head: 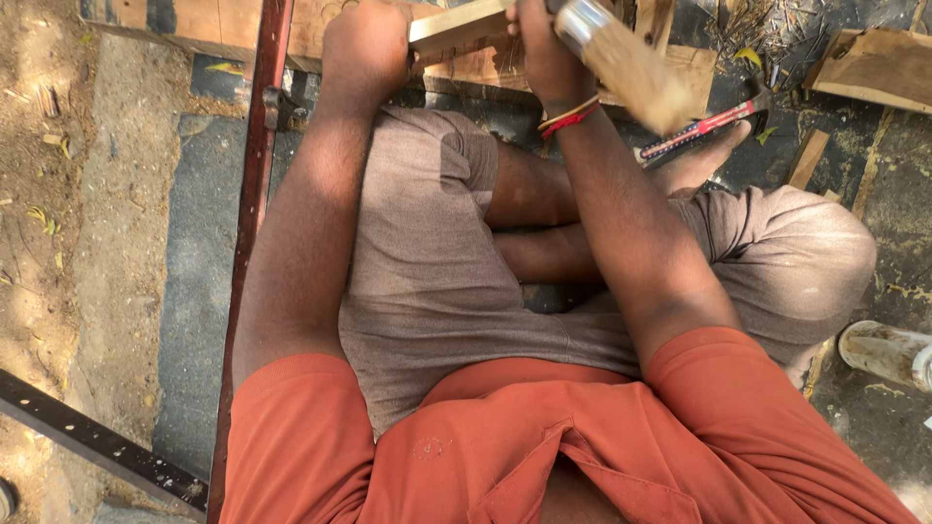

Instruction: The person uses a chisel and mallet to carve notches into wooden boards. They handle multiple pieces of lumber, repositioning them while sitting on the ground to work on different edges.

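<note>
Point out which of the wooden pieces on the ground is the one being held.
The pale wooden strip at top centre, gripped by the left hand. The slab at top right and the small offcut beside it lie untouched.

Left hand (367, 47): knuckles cut by the top edge, fingers wrapped out of sight. Right hand (544, 44): top cropped too, grip on the pale wooden-handled tool with a metal collar (626, 63) only partly visible; its working end is off-frame, handle motion-blurred. Light wooden strip (456, 24) runs behind both hands, ends hidden. Red-and-black hammer (704, 128) is partly covered by the tool. White cylinder (888, 354) clipped by the right edge; can't tell what it is.
</note>
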